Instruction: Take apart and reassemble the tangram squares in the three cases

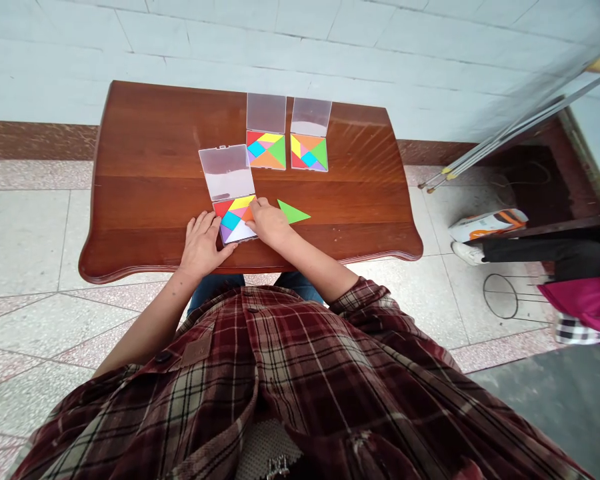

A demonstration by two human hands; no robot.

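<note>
In front of me a tangram case (239, 230) lies on the brown wooden table, its clear lid (227, 175) folded back. Red, yellow, pink, blue and purple pieces sit in its tray, and a white part of the tray shows at the lower edge. My left hand (200, 247) rests at the case's left corner, fingers spread, thumb along the near edge. Over the tray's right side, my right hand (270, 223) has its bent fingers on an orange tangram piece (249, 215), partly hidden by them. A loose green triangle (293, 212) lies right of that hand.
Two more open tangram cases, one (266, 151) behind and another (309, 153) to its right, hold coloured pieces. The table (150, 147) stands near a pale wall. At the right are crutches (480, 153), a white and orange bag (487, 223) and a seated person's leg (530, 251).
</note>
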